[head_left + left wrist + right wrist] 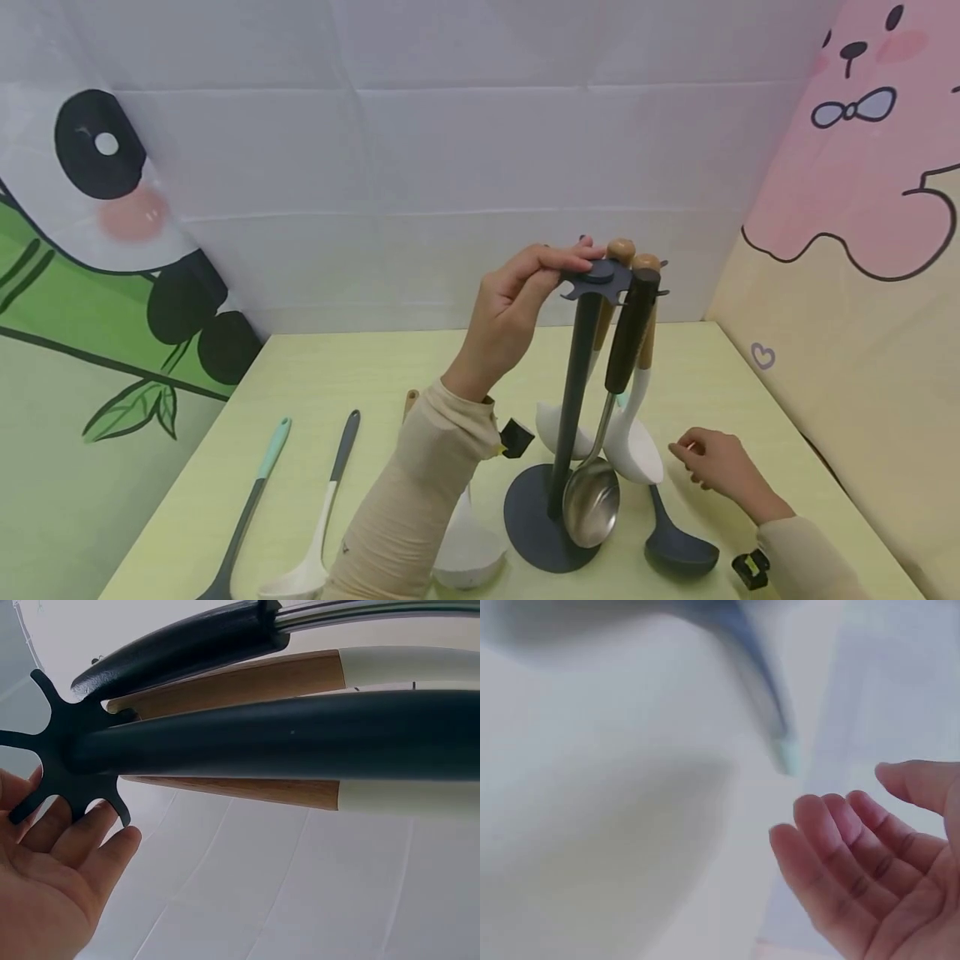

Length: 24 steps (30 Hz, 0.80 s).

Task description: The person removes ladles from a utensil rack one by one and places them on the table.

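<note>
My left hand (510,308) holds the hooked top (597,271) of a dark utensil stand, its fingers over the rim. Seen from below in the left wrist view, the fingers (88,836) reach around the hook arms. A steel ladle (592,500) with a black handle hangs from the stand. Behind it hang two white utensils with wooden handles, one of them a white ladle (633,450). My right hand (723,467) is empty, fingers loosely bent, above the table right of the stand. Near it lies a dark ladle (678,546), its mint handle mostly hidden.
On the table's left lie a dark utensil with a mint handle (273,446) and a white ladle with a grey handle (347,446). Another white utensil (468,554) lies partly behind my left forearm. The stand's round base (532,517) rests on the table. Printed cloth walls enclose the table.
</note>
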Tool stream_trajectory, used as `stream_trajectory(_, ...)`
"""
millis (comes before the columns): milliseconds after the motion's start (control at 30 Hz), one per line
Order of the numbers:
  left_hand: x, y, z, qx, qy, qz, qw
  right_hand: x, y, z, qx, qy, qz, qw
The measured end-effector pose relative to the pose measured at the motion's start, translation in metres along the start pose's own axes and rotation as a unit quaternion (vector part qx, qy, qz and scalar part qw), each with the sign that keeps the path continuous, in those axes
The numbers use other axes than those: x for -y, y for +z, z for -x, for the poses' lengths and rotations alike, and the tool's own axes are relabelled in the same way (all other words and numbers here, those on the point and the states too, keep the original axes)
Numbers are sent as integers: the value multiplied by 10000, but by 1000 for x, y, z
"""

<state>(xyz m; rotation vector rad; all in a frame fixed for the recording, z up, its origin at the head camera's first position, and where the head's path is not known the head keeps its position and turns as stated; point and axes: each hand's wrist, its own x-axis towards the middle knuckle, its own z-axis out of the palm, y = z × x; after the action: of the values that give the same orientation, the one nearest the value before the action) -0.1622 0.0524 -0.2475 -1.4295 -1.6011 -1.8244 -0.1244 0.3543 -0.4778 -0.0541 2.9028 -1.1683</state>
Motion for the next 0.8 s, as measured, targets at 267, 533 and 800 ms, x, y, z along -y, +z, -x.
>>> stream_trajectory(267,0,2,4,40,53,216,9997,44,-39,18,-1664,-748,-604,9814)
stream_trajectory(533,-2,8,4,-370,63,-139,9992,95,-24,33,-2252,-3364,-3408,8485)
stream_trajectory(800,0,13,3,-587,188,-497,9969,119,8,37,-1789,-4052,-2482,8615)
